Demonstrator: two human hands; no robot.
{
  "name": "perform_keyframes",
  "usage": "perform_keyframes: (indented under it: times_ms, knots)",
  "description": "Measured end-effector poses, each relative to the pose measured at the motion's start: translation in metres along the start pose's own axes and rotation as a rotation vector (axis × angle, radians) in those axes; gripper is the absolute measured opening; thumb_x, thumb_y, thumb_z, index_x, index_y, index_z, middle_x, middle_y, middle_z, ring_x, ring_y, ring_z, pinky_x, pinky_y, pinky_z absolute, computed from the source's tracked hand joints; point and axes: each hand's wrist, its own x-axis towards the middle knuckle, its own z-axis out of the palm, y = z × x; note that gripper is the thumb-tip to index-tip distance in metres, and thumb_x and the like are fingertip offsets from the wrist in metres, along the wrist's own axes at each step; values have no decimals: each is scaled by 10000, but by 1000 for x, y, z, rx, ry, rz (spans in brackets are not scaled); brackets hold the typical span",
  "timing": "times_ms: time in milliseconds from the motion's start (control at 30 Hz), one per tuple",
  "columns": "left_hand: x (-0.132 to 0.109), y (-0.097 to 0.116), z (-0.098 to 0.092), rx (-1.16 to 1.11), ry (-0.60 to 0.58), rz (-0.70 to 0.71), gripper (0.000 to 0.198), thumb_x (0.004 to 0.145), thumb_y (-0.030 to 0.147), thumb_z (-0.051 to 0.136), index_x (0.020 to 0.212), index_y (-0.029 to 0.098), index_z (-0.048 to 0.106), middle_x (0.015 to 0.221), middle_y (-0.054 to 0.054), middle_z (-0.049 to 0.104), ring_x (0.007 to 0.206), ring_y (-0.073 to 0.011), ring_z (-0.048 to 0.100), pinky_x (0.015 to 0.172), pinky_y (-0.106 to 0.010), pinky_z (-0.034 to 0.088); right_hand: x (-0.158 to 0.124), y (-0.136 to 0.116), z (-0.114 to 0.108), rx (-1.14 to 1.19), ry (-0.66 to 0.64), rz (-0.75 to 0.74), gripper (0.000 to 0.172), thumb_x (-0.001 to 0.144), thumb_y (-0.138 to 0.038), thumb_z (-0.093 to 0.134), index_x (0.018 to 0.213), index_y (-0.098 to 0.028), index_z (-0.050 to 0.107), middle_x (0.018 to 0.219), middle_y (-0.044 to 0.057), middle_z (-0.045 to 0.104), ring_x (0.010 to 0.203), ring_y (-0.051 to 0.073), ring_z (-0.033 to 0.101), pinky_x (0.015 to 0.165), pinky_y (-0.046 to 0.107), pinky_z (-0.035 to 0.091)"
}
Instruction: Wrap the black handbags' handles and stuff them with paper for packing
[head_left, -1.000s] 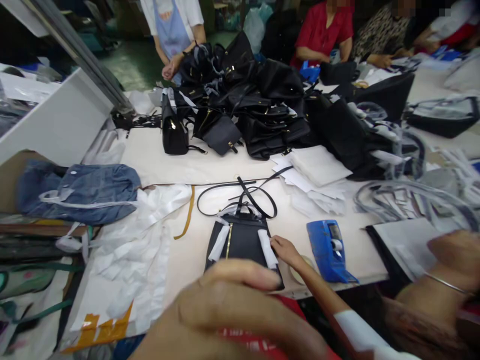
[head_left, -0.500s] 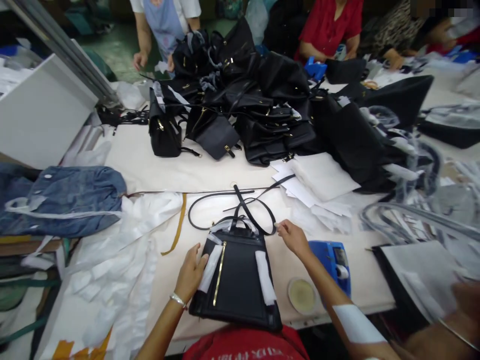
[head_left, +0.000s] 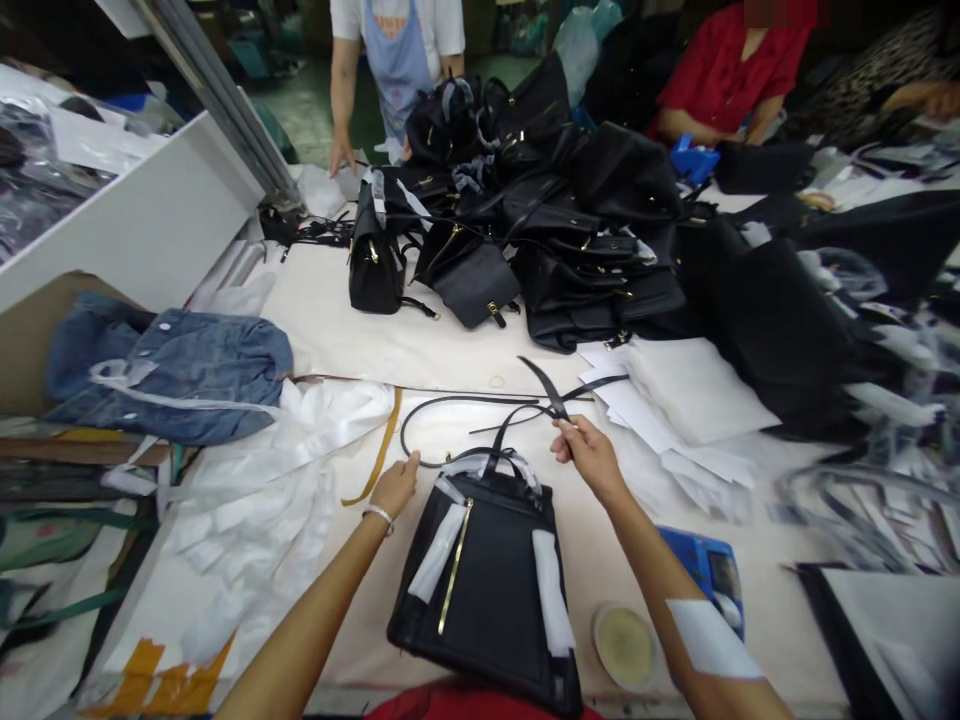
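Note:
A black leather backpack (head_left: 495, 580) lies in front of me, with a gold zip (head_left: 455, 565) down its left part and white wrapping (head_left: 553, 590) round its shoulder straps. My right hand (head_left: 591, 458) is closed on a thin black strap (head_left: 546, 385), whose free end sticks up past the fingers. Just beyond the bag's top left corner, my left hand (head_left: 397, 485) has its fingertips pinched at the curved side of the strap loop. The bag's top handle, partly wrapped, stands between both hands.
Black bags (head_left: 600, 215) are heaped at the back. White sheets (head_left: 697, 390) lie right, a blue tape dispenser-like object (head_left: 705, 570) and a round tin (head_left: 624, 642) beside my right arm. Denim (head_left: 187, 370) and white wrapping strips (head_left: 262, 540) lie left. Co-workers stand across the table.
My right hand has taken hold of the strap and raised its end. My left hand has moved from the bag's left side up to the strap loop. The view has shifted left.

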Motion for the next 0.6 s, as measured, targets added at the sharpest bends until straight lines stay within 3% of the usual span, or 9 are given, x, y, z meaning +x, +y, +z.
perform_keyframes:
  times_ms: [100, 167, 267, 367, 467, 533, 600]
  knots:
    - [34, 18, 0, 1, 53, -66, 489, 742, 548, 500, 897, 89, 570, 947, -244, 673, 967, -354, 621, 783, -413, 434, -15, -13, -18, 252, 106, 4, 331, 840, -489, 504, 995, -201, 556, 552, -61, 476, 413, 69, 367, 417, 191, 327]
    - [46, 26, 1, -28, 69, -86, 442, 690, 450, 587, 925, 77, 557, 983, -269, 660, 962, -363, 620, 768, -414, 436, -26, -19, -28, 397, 140, 17, 299, 829, -450, 547, 1000, -205, 553, 569, -67, 441, 431, 63, 343, 425, 190, 334]
    - [50, 37, 2, -143, 31, -79, 317, 697, 336, 560, 896, 89, 565, 834, -209, 698, 708, -284, 662, 628, -358, 460, -35, -26, -40, 548, 142, 29, 257, 811, -381, 595, 1004, -218, 554, 636, -51, 451, 499, 70, 392, 483, 203, 386]
    - [43, 55, -9, -293, 14, -7, 290, 753, 313, 472, 931, 100, 555, 784, -141, 703, 485, -158, 578, 490, -283, 424, -35, -38, -50, 591, 134, 4, 209, 822, -362, 587, 981, -229, 559, 687, -32, 480, 561, 84, 439, 540, 222, 423]
    - [25, 91, -36, -528, 0, 176, 309, 804, 341, 440, 1014, 131, 523, 832, -81, 685, 444, -77, 489, 440, -219, 369, -28, -62, -59, 562, 128, -85, 193, 850, -376, 545, 995, -250, 547, 683, -24, 494, 578, 101, 456, 545, 234, 428]
    - [7, 124, -58, -816, -123, 414, 299, 799, 366, 514, 999, 145, 539, 816, -47, 653, 446, -49, 454, 424, -190, 329, -20, -82, -61, 526, 120, -150, 215, 863, -397, 518, 1029, -261, 535, 672, -24, 490, 550, 103, 437, 508, 229, 409]
    - [-15, 161, -75, -940, -260, 609, 245, 762, 345, 608, 905, 149, 571, 760, -13, 624, 439, -30, 430, 424, -173, 312, -11, -103, -60, 499, 91, -189, 241, 860, -417, 516, 1036, -253, 532, 663, -25, 478, 518, 96, 408, 462, 215, 376]
